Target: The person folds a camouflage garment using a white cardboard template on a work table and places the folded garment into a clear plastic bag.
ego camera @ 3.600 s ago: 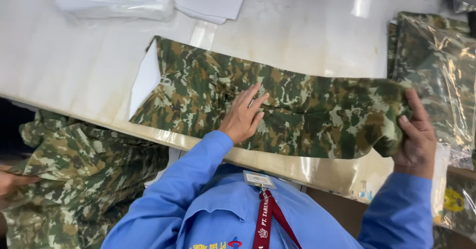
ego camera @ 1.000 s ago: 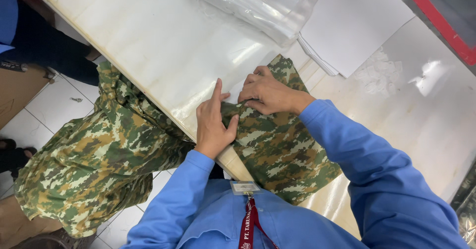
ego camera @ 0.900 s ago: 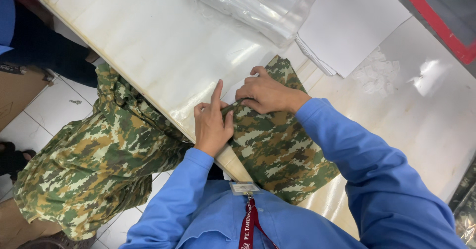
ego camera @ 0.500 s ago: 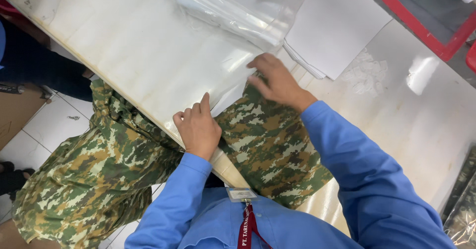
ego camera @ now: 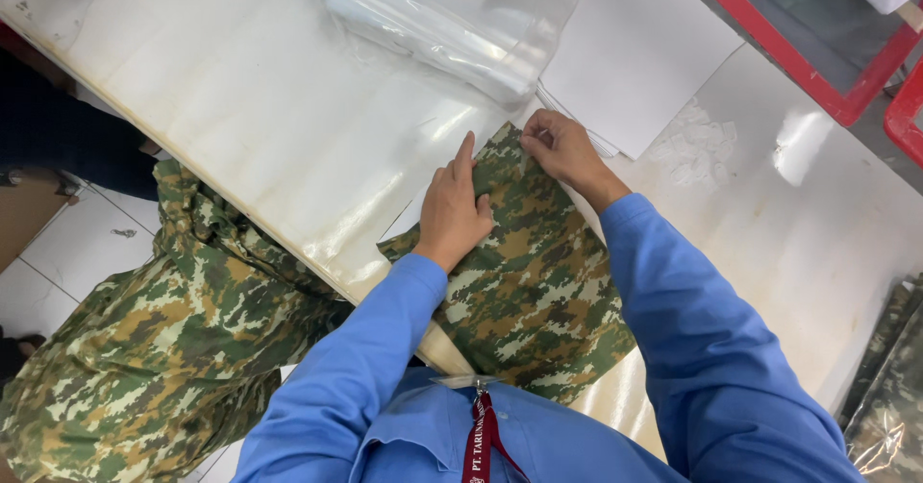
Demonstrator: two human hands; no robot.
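On the pale table [ego camera: 288,127], the left hand [ego camera: 454,209] presses flat, forefinger extended, on the folded camouflage garment [ego camera: 529,281]; the right hand [ego camera: 565,148] pinches its far corner. Its length runs toward the person.

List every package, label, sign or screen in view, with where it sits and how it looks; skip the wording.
Stack of clear plastic bags: far side of the table, glossy, see-through.
White sheets: beyond the right hand, plain rectangles.
Bagged camouflage cloth: right edge, green-brown under shiny film.
Badge on a red lanyard: at the chest, small.
No screens.
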